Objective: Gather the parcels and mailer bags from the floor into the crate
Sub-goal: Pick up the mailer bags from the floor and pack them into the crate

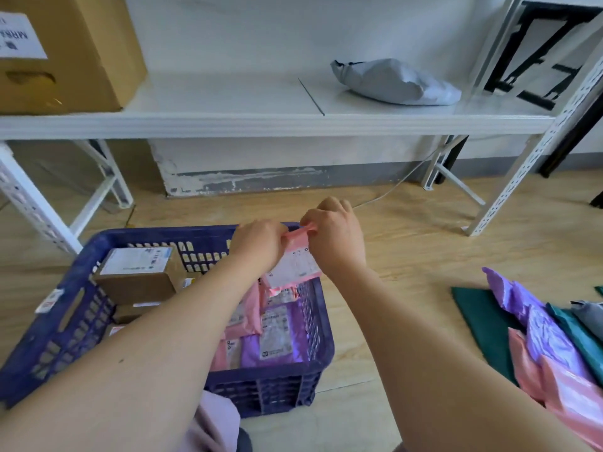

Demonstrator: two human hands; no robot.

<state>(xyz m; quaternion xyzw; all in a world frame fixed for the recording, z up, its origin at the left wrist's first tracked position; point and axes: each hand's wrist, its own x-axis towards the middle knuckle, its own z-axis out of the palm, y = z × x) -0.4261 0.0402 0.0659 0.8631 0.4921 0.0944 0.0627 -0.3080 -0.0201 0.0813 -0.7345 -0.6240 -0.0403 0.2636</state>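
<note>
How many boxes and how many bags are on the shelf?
Box: 1
Bag: 1
Total: 2

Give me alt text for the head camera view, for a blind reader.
The left hand and right hand pinch a pink mailer bag by its top edge over a blue crate holding boxes and mailers. More mailer bags lie on the floor at right.
</note>
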